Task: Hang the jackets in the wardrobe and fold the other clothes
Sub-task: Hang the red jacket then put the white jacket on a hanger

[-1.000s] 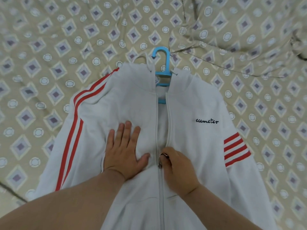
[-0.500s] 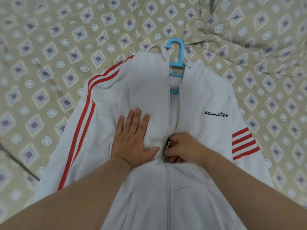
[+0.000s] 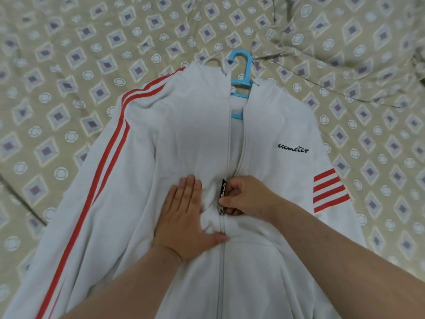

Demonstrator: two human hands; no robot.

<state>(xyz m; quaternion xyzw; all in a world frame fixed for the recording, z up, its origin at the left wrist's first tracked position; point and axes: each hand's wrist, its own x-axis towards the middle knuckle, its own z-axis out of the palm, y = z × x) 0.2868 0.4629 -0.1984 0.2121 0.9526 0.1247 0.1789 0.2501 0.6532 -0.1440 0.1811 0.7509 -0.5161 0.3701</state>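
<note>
**White jacket [image 3: 184, 139] laid out, front up**

Right grip [image 3: 248, 196]: fingers curled in, thumb and forefinger pinching the black zip pull [image 3: 223, 188]. The pull stands up from the slider with its lettered face showing. Forearm enters from lower right and lies across the jacket front.

Left grip [image 3: 186, 215]: flat, palm down on the cloth just beside the zip [image 3: 221, 261]. Fingers straight and together, pointing away from the person. Thumb spread wide, its tip touching the zip line below the slider. It holds nothing and only presses. Fabric is bunched between the two hands.

Garment: the zip is closed below the pull and open above it up to the collar. Blue hanger [image 3: 240, 72] sits inside the neck, its hook out past the collar. "ecameter" logo [image 3: 293, 148] on the chest at view right. Red bands [image 3: 331, 192] cross that sleeve, and two red stripes [image 3: 103, 169] run down the other.

Underneath: bed sheet [image 3: 69, 65], beige with a diamond-and-ring print, creased.
</note>
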